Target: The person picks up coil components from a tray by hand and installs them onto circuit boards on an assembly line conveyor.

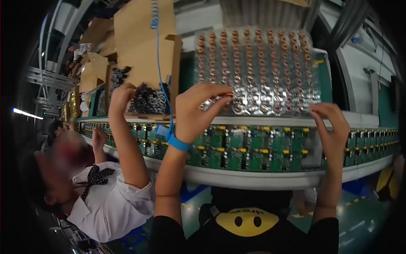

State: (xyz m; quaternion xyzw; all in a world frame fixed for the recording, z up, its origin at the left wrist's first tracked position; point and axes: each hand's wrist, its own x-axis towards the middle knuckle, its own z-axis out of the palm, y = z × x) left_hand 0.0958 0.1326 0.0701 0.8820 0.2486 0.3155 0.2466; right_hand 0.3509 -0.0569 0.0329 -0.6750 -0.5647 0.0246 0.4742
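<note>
A clear plastic tray (249,91) holds rows of copper-coloured ring coils (247,42). Over its lower left part is my left hand (201,108), with a blue wrist strap (179,143) on the wrist. Its thumb and fingertips pinch a small copper-coloured coil. My right hand (332,122) hovers by the tray's lower right corner, thumb and forefinger brought together; whatever lies between them is too small to make out. Below both hands, green circuit boards (253,148) with yellow parts lie in rows along the line.
A co-worker (114,199) in a white shirt sits at the left, one hand at a cardboard box (144,55) of black parts (148,100). A coiled blue cord (157,55) runs down to my left wrist. The pale rail (253,180) borders the boards on the near side.
</note>
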